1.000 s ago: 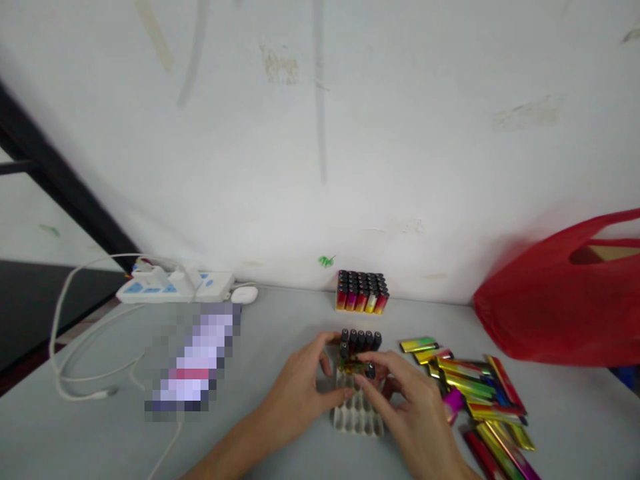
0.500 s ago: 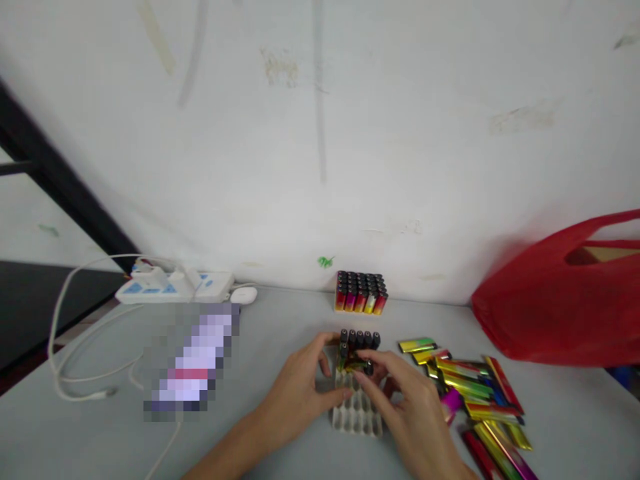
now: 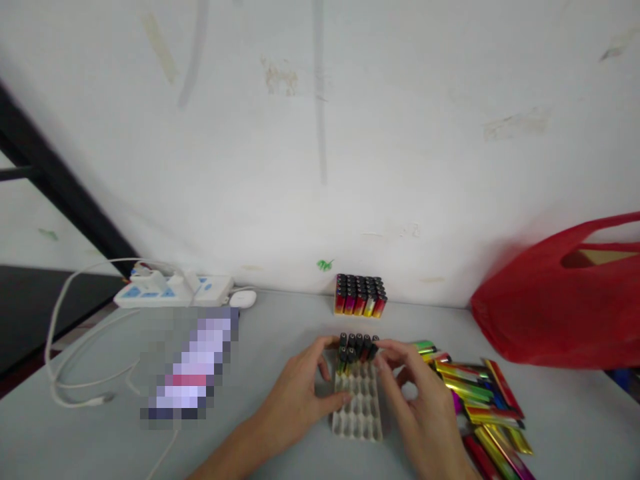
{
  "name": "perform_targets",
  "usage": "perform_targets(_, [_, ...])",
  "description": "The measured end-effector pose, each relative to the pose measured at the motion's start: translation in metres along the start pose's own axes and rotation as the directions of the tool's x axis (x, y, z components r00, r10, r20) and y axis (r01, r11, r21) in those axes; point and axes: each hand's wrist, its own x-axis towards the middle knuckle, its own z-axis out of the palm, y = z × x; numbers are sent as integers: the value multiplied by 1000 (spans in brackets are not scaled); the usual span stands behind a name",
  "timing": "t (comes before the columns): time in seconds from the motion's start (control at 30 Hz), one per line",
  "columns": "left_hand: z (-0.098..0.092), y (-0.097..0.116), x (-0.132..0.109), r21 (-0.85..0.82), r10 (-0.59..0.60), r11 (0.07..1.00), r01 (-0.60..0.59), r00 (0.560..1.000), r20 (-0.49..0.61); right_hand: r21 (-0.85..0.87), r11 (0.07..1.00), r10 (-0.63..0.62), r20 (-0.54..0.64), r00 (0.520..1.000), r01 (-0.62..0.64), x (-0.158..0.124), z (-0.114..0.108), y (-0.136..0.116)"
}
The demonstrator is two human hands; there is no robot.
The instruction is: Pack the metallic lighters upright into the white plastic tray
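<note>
The right hand (image 3: 425, 407) reached away from the person, palm down, its fingertips closed on a lighter (image 3: 373, 349). The lighter stood almost upright, long axis vertical and black head up, in the far right corner of the white tray (image 3: 357, 417). The left hand (image 3: 300, 393), half curled, held the tray's left edge. Loose lighters (image 3: 475, 393) lay to the right, and a full pack (image 3: 361, 295) stood farther away.
</note>
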Motion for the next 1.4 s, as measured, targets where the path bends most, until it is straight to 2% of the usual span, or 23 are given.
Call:
perform_targets(0.07, [-1, 1, 0, 1, -1, 1000, 1, 1000, 7, -180, 984, -30, -93, 995, 12, 5, -6, 8])
perform_targets(0.13, [-1, 1, -1, 4, 2, 1000, -2, 1000, 13, -425, 905, -89, -118, 989, 31, 11, -11, 17])
perform_targets(0.23, [-1, 0, -1, 7, -10, 1000, 10, 1000, 21, -773, 634, -110, -96, 989, -4, 14, -17, 31])
perform_targets(0.3, [-1, 0, 0, 4, -16, 1000, 16, 1000, 21, -882, 472, -108, -63, 992, -5, 14, -19, 37])
perform_targets(0.33, [-1, -1, 0, 3, -15, 1000, 15, 1000, 18, -903, 429, -107, -37, 994, 12, 13, -19, 40])
perform_targets(0.4, [0, -2, 0, 6, -14, 1000, 14, 1000, 11, -913, 406, -95, 9, 995, 47, 12, -18, 42])
perform_targets(0.5, [0, -3, 1, 7, 0, 1000, 0, 1000, 7, -891, 448, -78, 42, 996, 73, 11, -14, 47])
perform_targets(0.6, [0, -1, 1, 5, 3, 1000, -3, 1000, 5, -802, 586, -108, 66, 992, 117, 12, -9, 54])
perform_targets(0.73, [-1, 0, 1, -4, -8, 1000, 8, 1000, -1, -486, 862, -143, 40, 989, 144, 14, -5, 53])
perform_targets(0.83, [0, -1, 0, -5, 1, 1000, -1, 1000, -1, -290, 946, -133, 62, 989, 145, 14, -5, 39])
perform_targets(0.93, [0, -2, 0, 0, 12, 1000, -12, 1000, 2, -175, 970, -146, 137, 980, 169, 15, -6, 26])
perform_targets(1.03, [0, -1, 0, -2, 4, 1000, -4, 1000, 2, -127, 984, -110, 139, 984, 127, 15, -7, 22])
perform_targets(1.2, [-1, -2, 1, 22, 2, 1000, -3, 1000, 14, -31, 995, 97, 83, 992, -95, 18, -10, 19])
perform_targets(1.3, [1, -6, 0, 32, 4, 999, -5, 1000, 16, 64, 977, 202, 41, 979, -204, 19, -12, 16])
perform_targets(1.4, [2, -8, 0, 31, -12, 999, 11, 1000, 19, 249, 914, 324, 24, 946, -320, 19, -11, 16])
